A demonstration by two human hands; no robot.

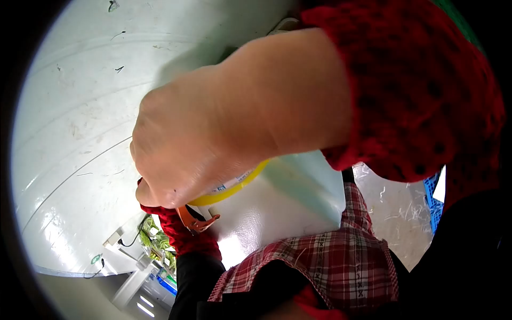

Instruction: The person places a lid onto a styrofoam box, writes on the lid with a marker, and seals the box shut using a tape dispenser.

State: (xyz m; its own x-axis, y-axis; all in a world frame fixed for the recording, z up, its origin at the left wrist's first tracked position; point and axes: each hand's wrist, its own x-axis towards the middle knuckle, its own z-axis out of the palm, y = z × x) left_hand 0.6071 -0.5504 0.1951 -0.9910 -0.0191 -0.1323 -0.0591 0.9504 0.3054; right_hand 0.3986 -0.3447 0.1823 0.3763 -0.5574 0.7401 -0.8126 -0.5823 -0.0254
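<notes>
My right hand [186,133] fills the middle of the view. Its back faces me and its fingers curl closed, so whatever they hold is hidden. Just below it shows part of a roll of tape [229,194] with a yellow rim and a printed label inside. Beside the roll is an orange piece [196,220] with a black part, whose kind I cannot make out. My left forearm, in a red cuff [189,234], comes up from below. The left hand itself is hidden behind the right one. Underneath lies a pale textured panel [266,210] with a corner near my apron.
A white tabletop [80,128] with dark scraps spreads to the left. Past its edge are green bundles [157,240] and a white metal frame [130,282]. A blue crate [433,200] stands at right, beside a floor [392,208] strewn with white bits.
</notes>
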